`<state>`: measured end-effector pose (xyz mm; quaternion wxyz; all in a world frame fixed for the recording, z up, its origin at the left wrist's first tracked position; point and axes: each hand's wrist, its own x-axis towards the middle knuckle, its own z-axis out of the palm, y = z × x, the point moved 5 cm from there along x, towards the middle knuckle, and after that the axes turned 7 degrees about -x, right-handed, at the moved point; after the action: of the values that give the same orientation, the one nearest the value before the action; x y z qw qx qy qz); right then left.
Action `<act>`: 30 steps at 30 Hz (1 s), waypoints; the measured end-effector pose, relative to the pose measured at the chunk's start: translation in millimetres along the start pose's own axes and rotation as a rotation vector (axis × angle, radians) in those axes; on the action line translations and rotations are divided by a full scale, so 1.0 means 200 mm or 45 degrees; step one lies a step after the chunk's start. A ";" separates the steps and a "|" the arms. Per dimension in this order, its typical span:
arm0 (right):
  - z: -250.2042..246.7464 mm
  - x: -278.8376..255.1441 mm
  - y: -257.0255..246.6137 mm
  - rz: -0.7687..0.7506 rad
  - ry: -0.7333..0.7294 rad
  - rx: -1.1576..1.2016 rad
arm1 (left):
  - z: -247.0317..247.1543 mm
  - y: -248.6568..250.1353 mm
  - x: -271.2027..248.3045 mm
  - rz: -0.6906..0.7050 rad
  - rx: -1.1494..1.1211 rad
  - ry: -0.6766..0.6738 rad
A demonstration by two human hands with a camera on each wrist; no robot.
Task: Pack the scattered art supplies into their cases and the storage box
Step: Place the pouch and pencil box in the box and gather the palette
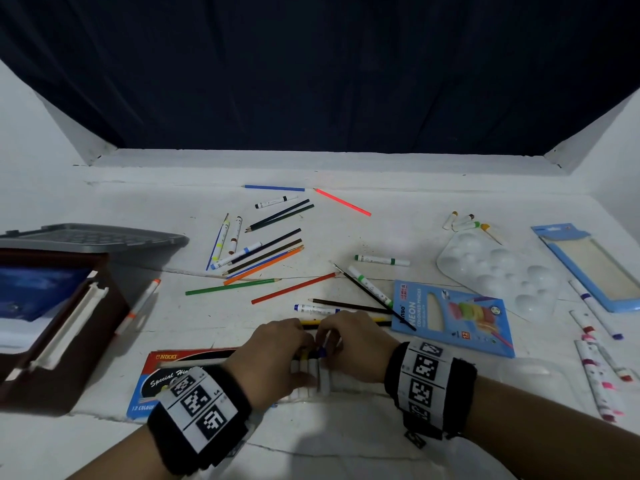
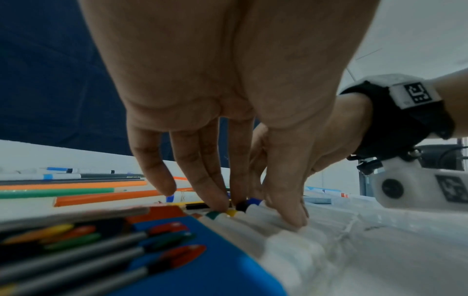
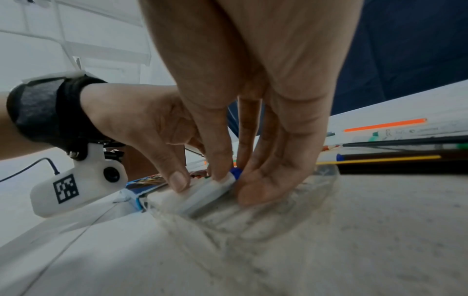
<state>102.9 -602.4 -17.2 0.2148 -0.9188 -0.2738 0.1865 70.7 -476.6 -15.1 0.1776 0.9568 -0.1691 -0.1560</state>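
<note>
A clear plastic marker tray (image 1: 367, 384) lies at the near middle of the table, with several white markers (image 1: 313, 375) side by side in its left end. My right hand (image 1: 329, 344) pinches a blue-capped marker (image 3: 234, 173) between thumb and fingers at the end of that row. Beside it, my left hand (image 1: 301, 356) reaches down with straight fingers touching the coloured caps, and its thumb (image 2: 291, 219) presses on the white barrels. The red and blue Nikki pencil box (image 1: 166, 372) lies under my left wrist.
Loose coloured pencils and markers (image 1: 263, 261) are strewn across the table's middle. A brown storage box (image 1: 52, 323) and a grey lid (image 1: 93, 233) stand at left. At right lie a blue neon pencil box (image 1: 450, 317), a white palette (image 1: 495, 271), paint tubes (image 1: 464, 221), a blue case (image 1: 588, 268) and more markers (image 1: 595, 372).
</note>
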 end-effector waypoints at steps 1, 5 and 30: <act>0.00 0.00 0.00 -0.001 0.006 -0.013 | 0.00 0.00 0.00 0.005 0.051 0.006; 0.01 0.02 0.00 -0.007 0.007 -0.042 | 0.00 0.00 0.01 0.007 0.151 0.009; -0.01 0.00 0.02 0.016 -0.023 -0.223 | -0.03 0.04 0.01 -0.130 0.215 -0.053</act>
<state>105.7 -605.0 -17.9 0.1301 -0.9340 -0.2851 0.1717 73.5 -483.0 -6.8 0.0845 0.9723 -0.1362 -0.1699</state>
